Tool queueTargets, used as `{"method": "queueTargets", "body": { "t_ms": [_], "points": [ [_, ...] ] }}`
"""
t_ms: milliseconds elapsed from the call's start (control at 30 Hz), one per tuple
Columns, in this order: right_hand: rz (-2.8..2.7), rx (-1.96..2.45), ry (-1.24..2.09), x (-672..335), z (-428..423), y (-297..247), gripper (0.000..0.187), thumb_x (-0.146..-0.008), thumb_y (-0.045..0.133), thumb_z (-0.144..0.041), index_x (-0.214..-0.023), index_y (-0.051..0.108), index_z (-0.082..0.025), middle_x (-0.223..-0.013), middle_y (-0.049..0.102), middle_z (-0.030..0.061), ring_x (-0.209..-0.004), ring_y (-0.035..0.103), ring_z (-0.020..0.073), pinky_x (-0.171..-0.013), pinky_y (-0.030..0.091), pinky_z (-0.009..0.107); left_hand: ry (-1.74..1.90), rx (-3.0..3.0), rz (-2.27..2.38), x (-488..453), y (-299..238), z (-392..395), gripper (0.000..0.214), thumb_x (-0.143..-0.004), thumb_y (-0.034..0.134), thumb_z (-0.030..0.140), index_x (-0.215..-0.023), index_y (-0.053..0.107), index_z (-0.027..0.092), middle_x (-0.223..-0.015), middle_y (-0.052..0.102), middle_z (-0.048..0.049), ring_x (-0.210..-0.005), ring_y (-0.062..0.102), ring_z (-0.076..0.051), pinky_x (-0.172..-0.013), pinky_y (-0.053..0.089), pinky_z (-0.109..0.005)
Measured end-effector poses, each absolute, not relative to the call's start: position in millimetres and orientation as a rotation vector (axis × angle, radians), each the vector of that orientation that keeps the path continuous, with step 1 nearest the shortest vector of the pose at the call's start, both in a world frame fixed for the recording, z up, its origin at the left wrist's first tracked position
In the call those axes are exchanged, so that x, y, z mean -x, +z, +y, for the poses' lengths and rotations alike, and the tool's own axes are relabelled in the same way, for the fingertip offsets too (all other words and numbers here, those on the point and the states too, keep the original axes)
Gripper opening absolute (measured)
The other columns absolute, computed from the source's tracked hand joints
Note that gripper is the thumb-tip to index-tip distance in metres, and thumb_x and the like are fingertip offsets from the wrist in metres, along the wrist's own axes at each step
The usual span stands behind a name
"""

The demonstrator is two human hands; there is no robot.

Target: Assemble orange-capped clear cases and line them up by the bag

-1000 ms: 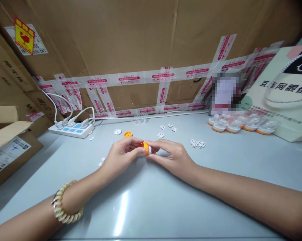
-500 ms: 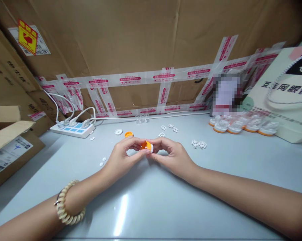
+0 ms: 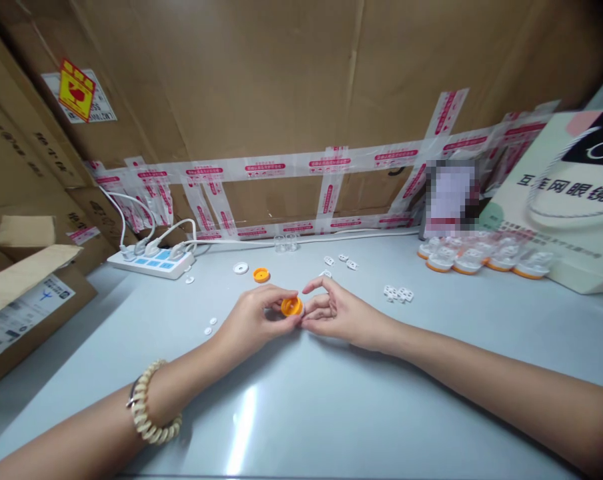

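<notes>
Between the thumb and fingers of my left hand (image 3: pixel 255 315) is a round orange cap (image 3: pixel 292 307), its hollow side facing up toward me. White shows along the cap's right edge. My right hand (image 3: pixel 344 313) is close by on the right, index finger lifted and thumb apart from it; its fingertips are at the cap's edge, and I cannot tell whether they touch. Behind my left hand, another orange cap (image 3: pixel 261 275) and a white ring (image 3: pixel 240 268) lie on the table. Two small white discs (image 3: pixel 210 325) are left of my left wrist.
White perforated pieces (image 3: pixel 398 293) lie to the right, with more (image 3: pixel 342 259) behind my hands. Clear small parts (image 3: pixel 285 243) stand near the back. Several clear-topped, orange-based assemblies (image 3: pixel 440 259) stand by a paper bag (image 3: pixel 571 207). A power strip (image 3: pixel 151 263) and an open carton (image 3: pixel 26 307) are left.
The orange cap has turned from side-on to hollow side up in my left hand. My right fingers have loosened and spread from it. The view has shifted slightly.
</notes>
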State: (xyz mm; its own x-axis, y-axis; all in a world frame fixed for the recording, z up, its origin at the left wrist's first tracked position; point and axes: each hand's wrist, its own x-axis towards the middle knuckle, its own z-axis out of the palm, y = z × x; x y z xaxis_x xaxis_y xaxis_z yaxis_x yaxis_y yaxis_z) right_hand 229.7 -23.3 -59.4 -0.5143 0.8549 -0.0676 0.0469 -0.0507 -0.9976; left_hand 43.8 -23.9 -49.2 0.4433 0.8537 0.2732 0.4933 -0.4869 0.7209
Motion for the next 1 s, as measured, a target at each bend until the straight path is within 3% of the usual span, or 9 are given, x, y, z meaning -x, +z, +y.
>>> {"method": "queueTargets", "body": {
  "t_ms": [167,267,400,500,633,833,1000],
  "points": [
    [-1.776,1.042,1.56,-231.9,-23.8,-51.1,0.035,-0.07,0.061,-0.018,-0.093,0.034,-0.022,-0.073,0.061,-0.0041,-0.069,0.062,0.0111,-0.065,0.045,0.025,0.777,-2.229,1.127,-45.7,-45.9,-27.2,0.021,-0.072,0.062,0.023,-0.09,0.066,0.014,-0.08,0.064,-0.0056,-0.072,0.059,-0.015,-0.067,0.047,-0.025],
    [-2.041,1.129,1.435,-248.7,-11.8,-37.0,0.032,-0.069,0.063,-0.027,-0.093,0.043,-0.02,-0.076,0.063,0.0,-0.068,0.06,0.0134,-0.062,0.045,0.026,0.716,-2.269,1.147,-44.9,-45.3,-26.8,0.022,-0.072,0.061,0.021,-0.093,0.066,0.016,-0.084,0.064,-0.0051,-0.073,0.058,-0.014,-0.068,0.047,-0.025],
    [-2.302,1.56,0.962,-295.6,15.7,-10.2,0.022,-0.068,0.06,-0.035,-0.079,0.054,-0.017,-0.076,0.064,0.0045,-0.07,0.059,0.0178,-0.061,0.043,0.028,0.634,-2.188,1.139,-43.0,-45.8,-23.7,0.029,-0.068,0.063,0.018,-0.097,0.065,0.017,-0.093,0.063,-0.0052,-0.076,0.057,-0.014,-0.073,0.048,-0.027],
    [-2.42,1.853,0.698,-326.9,30.2,0.3,0.028,-0.064,0.061,-0.043,-0.075,0.058,-0.018,-0.079,0.064,0.0054,-0.073,0.058,0.0215,-0.06,0.041,0.029,0.635,-2.146,1.145,-42.1,-46.9,-22.2,0.033,-0.068,0.063,0.018,-0.1,0.062,0.016,-0.096,0.062,-0.006,-0.079,0.057,-0.015,-0.076,0.048,-0.029],
    [-2.495,1.948,0.764,-339.1,34.2,-4.2,0.04,-0.053,0.069,-0.043,-0.083,0.057,-0.019,-0.086,0.062,0.0051,-0.077,0.058,0.0227,-0.059,0.041,0.028,0.657,-2.167,1.134,-41.7,-48.6,-22.9,0.032,-0.07,0.061,0.019,-0.102,0.061,0.015,-0.096,0.061,-0.0067,-0.079,0.057,-0.015,-0.077,0.047,-0.03],
    [-2.524,1.89,0.826,-334.5,35.3,-14.9,0.022,-0.057,0.065,-0.031,-0.072,0.054,-0.02,-0.072,0.06,0.0009,-0.068,0.057,0.0188,-0.057,0.04,0.027,0.661,-2.195,1.122,-40.8,-48.4,-24.8,0.031,-0.071,0.061,0.018,-0.102,0.061,0.016,-0.096,0.061,-0.0065,-0.079,0.056,-0.015,-0.075,0.048,-0.03],
    [-2.229,1.752,1.016,-335.3,43.3,-18.1,0.016,-0.06,0.065,-0.028,-0.062,0.052,-0.019,-0.06,0.061,-0.0007,-0.058,0.06,0.0162,-0.055,0.043,0.027,0.646,-2.25,1.114,-39.5,-48.4,-25.7,0.031,-0.072,0.061,0.019,-0.102,0.06,0.017,-0.095,0.06,-0.0064,-0.078,0.056,-0.015,-0.074,0.048,-0.03]
  ]
}}
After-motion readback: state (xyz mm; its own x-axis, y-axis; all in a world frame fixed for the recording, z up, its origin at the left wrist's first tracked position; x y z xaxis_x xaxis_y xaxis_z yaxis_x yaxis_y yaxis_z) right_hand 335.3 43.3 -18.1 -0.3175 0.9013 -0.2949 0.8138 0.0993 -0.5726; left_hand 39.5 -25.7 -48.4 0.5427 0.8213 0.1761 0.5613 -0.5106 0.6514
